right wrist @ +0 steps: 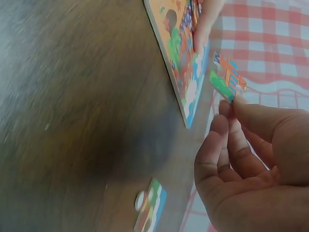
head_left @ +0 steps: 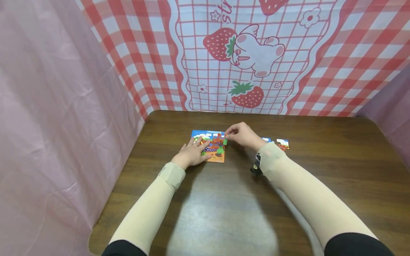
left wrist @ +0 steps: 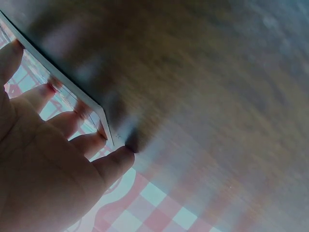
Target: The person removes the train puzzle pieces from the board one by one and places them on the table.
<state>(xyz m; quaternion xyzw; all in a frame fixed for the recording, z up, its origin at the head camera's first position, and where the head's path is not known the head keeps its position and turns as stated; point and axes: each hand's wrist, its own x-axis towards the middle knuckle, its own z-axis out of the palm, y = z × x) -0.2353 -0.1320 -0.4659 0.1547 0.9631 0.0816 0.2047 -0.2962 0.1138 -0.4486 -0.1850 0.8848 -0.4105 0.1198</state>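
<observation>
A colourful jigsaw puzzle board [head_left: 215,159] lies flat on the wooden table, with blue sky along its far edge and orange at its near edge. My left hand [head_left: 190,154] rests on the board's left part with fingers spread. Between thumb and fingertips, my right hand [right wrist: 251,154] pinches a puzzle piece [right wrist: 227,79] printed in orange, green and blue. That piece is held above the surface by the board's right edge. In the left wrist view, the fingertips touch the board [left wrist: 72,89] near its rim.
To the right lie loose puzzle pieces [head_left: 283,143], one partly hidden behind the right wrist. The wooden table [head_left: 221,206] extends around the board. A red checked cloth [head_left: 153,53] hangs behind it and a pink curtain [head_left: 57,124] at the left.
</observation>
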